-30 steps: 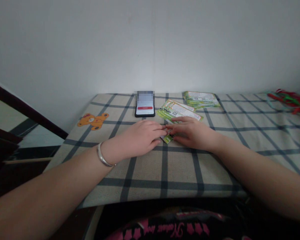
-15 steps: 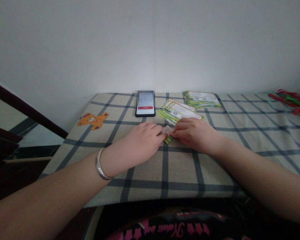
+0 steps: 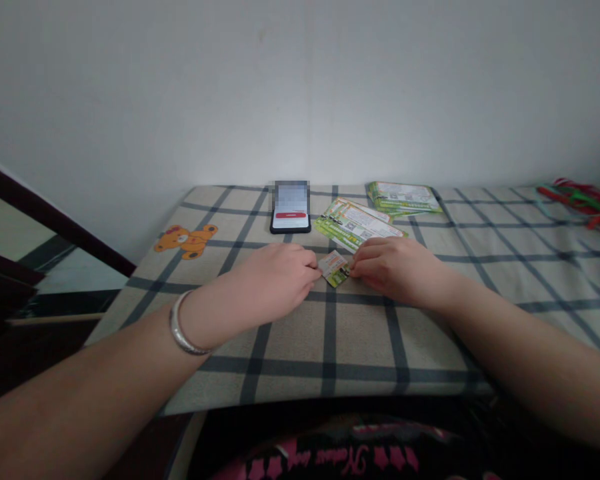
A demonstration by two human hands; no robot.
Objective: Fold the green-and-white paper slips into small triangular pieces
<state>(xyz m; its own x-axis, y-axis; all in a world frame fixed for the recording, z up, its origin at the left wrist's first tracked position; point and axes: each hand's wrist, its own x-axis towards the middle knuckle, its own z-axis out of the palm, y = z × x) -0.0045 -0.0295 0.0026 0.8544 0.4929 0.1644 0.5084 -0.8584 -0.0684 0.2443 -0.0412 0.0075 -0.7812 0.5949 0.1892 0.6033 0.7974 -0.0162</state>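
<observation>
Between my two hands is a small folded paper card (image 3: pixel 335 268), white and green with print on it, lying low over the checked cloth. My left hand (image 3: pixel 285 275), with a silver bangle on its wrist, pinches the card's left edge. On the opposite side, the fingertips of my right hand (image 3: pixel 393 270) pinch its right edge. Just beyond my right hand lie several overlapping green-and-white printed leaflets (image 3: pixel 357 225), partly covered by its fingers.
A checked tablecloth (image 3: pixel 295 333) covers the table. A phone (image 3: pixel 291 217) with a lit screen lies near the wall. Behind on the right is a stack of leaflets (image 3: pixel 405 197). Red and green strings (image 3: pixel 587 210) lie far right; a bear picture (image 3: pixel 186 241) is at left.
My left hand has shifted a little left, so more of the small folded card shows. My right hand has moved slightly right.
</observation>
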